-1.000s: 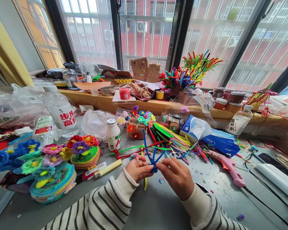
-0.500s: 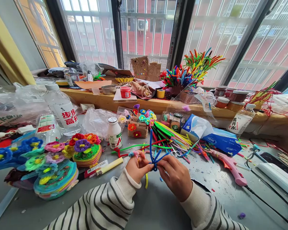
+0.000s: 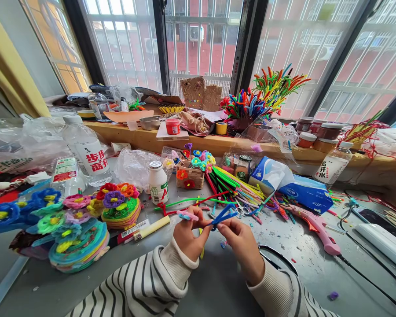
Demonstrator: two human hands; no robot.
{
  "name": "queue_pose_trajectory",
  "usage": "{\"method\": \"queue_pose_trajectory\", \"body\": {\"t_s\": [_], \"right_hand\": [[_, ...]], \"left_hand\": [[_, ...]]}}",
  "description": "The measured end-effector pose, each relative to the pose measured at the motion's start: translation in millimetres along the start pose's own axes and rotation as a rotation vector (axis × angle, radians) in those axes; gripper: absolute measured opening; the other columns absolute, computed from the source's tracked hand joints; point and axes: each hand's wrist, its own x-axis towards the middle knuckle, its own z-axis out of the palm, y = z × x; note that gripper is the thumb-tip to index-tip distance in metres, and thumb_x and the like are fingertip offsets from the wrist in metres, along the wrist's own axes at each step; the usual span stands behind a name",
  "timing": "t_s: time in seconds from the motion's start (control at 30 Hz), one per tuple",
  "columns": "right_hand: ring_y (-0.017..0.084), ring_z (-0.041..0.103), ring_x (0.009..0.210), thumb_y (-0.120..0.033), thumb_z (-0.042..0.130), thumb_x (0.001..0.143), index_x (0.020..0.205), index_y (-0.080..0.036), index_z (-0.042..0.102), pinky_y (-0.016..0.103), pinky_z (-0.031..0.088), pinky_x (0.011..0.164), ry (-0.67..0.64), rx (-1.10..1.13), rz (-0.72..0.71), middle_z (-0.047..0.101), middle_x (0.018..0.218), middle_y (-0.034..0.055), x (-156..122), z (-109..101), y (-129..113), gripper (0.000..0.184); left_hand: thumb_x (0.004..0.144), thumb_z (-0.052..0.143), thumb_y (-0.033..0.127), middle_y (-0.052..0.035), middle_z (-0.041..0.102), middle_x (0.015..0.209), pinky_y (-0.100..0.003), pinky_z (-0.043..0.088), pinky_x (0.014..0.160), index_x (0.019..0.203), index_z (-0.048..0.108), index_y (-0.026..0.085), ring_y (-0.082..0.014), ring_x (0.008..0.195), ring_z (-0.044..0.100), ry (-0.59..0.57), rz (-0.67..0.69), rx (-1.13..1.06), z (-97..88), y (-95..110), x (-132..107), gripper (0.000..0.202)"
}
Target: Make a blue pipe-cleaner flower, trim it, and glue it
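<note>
Blue fuzzy stems (image 3: 225, 214) are pinched between the fingertips of both the left hand (image 3: 190, 235) and the right hand (image 3: 242, 246), and are held above the grey desk (image 3: 224, 286), to the near left of the scissors (image 3: 242, 209). Just beyond the scissors, coloured pipe cleaners (image 3: 234, 185) are heaped, while to their right a pink glue gun (image 3: 319, 229) is laid down. Well to the scissors' left, a white bottle (image 3: 158, 185) is stood upright, with fuzzy flowers (image 3: 113, 199) placed farther left.
</note>
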Motion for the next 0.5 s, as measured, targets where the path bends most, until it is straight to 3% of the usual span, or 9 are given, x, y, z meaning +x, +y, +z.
{"method": "queue_pose_trajectory", "body": {"t_s": [0.13,0.3,0.5], "right_hand": [[0.003,0.025,0.035,-0.031,0.05,0.065,0.053,-0.014,0.044,0.017,0.018,0.036,-0.118,0.263,0.224,0.034,0.038,-0.0072,2,-3,-5,0.021],[0.003,0.028,0.036,-0.034,0.053,0.064,0.058,-0.013,0.049,0.017,0.017,0.037,-0.23,0.213,0.175,0.039,0.045,-0.0056,10,-14,-11,0.022],[0.003,0.027,0.038,-0.036,0.055,0.062,0.059,-0.013,0.051,0.018,0.017,0.037,-0.23,0.161,0.136,0.039,0.047,-0.0056,12,-14,-9,0.024]], "left_hand": [[0.054,0.059,0.013,0.0052,0.048,0.055,-0.025,0.043,0.06,0.063,0.035,0.02,-0.0118,0.056,0.054,-0.067,-0.046,-0.03,-1.0,0,3,0.026],[0.047,0.064,0.013,0.0105,0.046,0.042,-0.022,0.041,0.05,0.062,0.029,0.02,-0.0077,0.044,0.05,-0.141,-0.325,-0.292,-2.1,-1,12,0.039],[0.042,0.067,0.016,0.0114,0.045,0.04,-0.021,0.041,0.045,0.063,0.03,0.018,-0.0066,0.04,0.048,-0.139,-0.397,-0.36,-0.6,-5,13,0.043]]}}
